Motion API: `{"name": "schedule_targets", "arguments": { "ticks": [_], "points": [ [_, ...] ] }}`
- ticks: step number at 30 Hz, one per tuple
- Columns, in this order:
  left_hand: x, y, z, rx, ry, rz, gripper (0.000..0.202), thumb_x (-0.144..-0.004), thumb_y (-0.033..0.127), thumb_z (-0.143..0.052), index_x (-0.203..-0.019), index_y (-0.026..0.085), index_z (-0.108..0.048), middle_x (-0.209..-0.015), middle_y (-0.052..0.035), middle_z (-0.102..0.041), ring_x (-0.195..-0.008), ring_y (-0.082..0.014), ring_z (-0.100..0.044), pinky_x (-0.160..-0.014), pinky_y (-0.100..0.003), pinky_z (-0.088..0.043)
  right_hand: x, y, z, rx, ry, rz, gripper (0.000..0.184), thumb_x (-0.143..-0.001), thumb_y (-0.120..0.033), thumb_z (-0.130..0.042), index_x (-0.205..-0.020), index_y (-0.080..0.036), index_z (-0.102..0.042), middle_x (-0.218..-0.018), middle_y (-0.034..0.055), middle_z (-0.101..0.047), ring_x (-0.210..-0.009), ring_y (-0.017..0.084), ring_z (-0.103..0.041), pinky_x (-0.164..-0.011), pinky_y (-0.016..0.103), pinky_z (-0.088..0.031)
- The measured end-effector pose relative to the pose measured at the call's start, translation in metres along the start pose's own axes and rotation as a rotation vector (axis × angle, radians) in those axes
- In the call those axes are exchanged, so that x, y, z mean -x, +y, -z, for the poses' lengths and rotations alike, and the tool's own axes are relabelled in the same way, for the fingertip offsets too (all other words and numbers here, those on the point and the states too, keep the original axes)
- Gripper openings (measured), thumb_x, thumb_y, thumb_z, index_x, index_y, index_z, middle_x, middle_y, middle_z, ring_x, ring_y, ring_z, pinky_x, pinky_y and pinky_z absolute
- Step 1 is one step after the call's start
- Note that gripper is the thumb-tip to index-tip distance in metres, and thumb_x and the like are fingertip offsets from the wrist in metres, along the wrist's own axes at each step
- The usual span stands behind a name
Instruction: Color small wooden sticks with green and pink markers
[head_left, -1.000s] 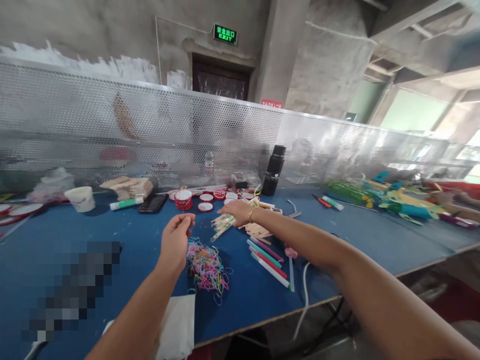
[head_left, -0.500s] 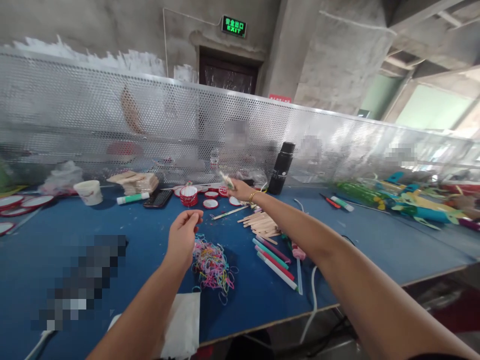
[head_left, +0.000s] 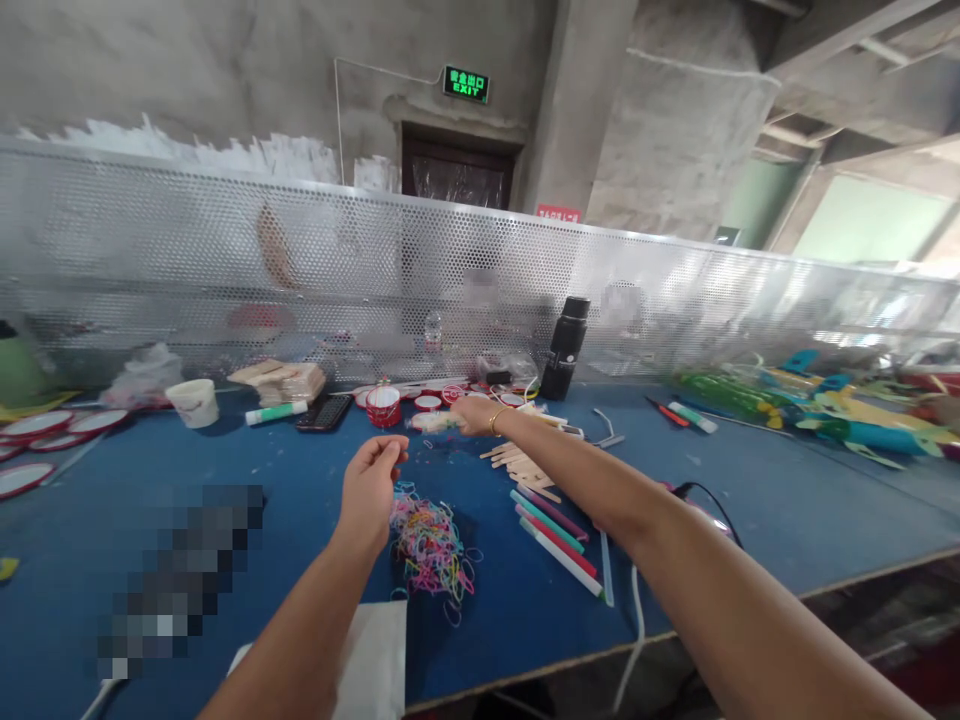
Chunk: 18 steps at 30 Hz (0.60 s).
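Note:
My left hand (head_left: pixel 373 485) hovers above a heap of coloured rubber bands (head_left: pixel 429 538) on the blue table (head_left: pixel 300 520), its fingertips pinched together; whatever it holds is too small to make out. My right hand (head_left: pixel 471 415) reaches far over the table and is closed on a bundle of wooden sticks (head_left: pixel 435 422) that points left, blurred by motion. A gold bracelet sits on that wrist. More loose wooden sticks (head_left: pixel 521 458) lie just right of the hand, and several coloured markers (head_left: pixel 556 528) lie under my right forearm.
A perforated metal screen (head_left: pixel 225 260) fences the far edge. Before it stand a black flask (head_left: pixel 565 348), red-and-white lids (head_left: pixel 427 400), a white cup (head_left: pixel 193 401), a phone (head_left: pixel 324 411) and a glue stick (head_left: pixel 275 412). A white sheet (head_left: pixel 371 660) lies at the near edge. Colourful craft pieces (head_left: pixel 810 410) crowd the right.
My right hand picked up the stick bundle, lifted it toward the red lids, then brought it back down and left. My left hand stayed pinched above the rubber bands.

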<state>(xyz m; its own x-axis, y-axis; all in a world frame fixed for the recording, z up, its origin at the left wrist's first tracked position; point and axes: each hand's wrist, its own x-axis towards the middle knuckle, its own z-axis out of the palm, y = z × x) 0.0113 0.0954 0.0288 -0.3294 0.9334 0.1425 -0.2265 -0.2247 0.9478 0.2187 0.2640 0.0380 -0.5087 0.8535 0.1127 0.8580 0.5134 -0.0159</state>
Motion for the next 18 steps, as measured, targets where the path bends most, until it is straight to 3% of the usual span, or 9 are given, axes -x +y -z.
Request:
{"name": "schedule_targets", "arguments": {
  "ticks": [5, 9, 13, 18],
  "points": [
    [-0.001, 0.001, 0.000, -0.004, -0.012, -0.001, 0.051, -0.048, 0.062, -0.086, -0.073, 0.019, -0.074, -0.078, -0.0066, -0.072, -0.077, -0.0201, -0.065, -0.065, -0.028, -0.042, 0.004, 0.027, 0.046, -0.222, 0.247, -0.085, 0.030, -0.092, -0.029, -0.060, -0.117, -0.014, -0.066, -0.114, 0.0089, -0.075, -0.100, 0.023, -0.069, -0.088, 0.030, -0.051],
    [0.000, 0.004, 0.000, 0.017, 0.002, 0.030, 0.052, -0.043, 0.060, -0.088, -0.072, 0.019, -0.075, -0.079, -0.0064, -0.072, -0.078, -0.0203, -0.064, -0.066, -0.028, -0.042, 0.006, 0.030, 0.059, -0.429, 0.459, -0.143, 0.032, -0.098, -0.034, -0.046, -0.120, -0.016, -0.062, -0.115, 0.0076, -0.074, -0.105, 0.021, -0.068, -0.089, 0.029, -0.053],
    [0.001, 0.004, 0.001, 0.014, 0.004, 0.033, 0.049, -0.045, 0.057, -0.087, -0.073, 0.019, -0.075, -0.081, -0.0058, -0.072, -0.079, -0.0196, -0.064, -0.067, -0.028, -0.042, 0.006, 0.013, 0.036, -0.617, 0.586, -0.177, 0.035, -0.102, -0.034, -0.036, -0.127, -0.019, -0.056, -0.111, 0.0094, -0.075, -0.101, 0.019, -0.071, -0.085, 0.030, -0.057],
    [0.002, 0.004, 0.000, 0.032, -0.001, 0.050, 0.050, -0.042, 0.055, -0.088, -0.073, 0.018, -0.074, -0.079, -0.0055, -0.072, -0.076, -0.0184, -0.064, -0.064, -0.026, -0.042, 0.022, -0.015, -0.024, -0.722, 0.543, -0.224, 0.031, -0.094, -0.041, -0.054, -0.115, -0.019, -0.060, -0.095, 0.0080, -0.076, -0.091, 0.021, -0.074, -0.080, 0.032, -0.060]
  ]
}}
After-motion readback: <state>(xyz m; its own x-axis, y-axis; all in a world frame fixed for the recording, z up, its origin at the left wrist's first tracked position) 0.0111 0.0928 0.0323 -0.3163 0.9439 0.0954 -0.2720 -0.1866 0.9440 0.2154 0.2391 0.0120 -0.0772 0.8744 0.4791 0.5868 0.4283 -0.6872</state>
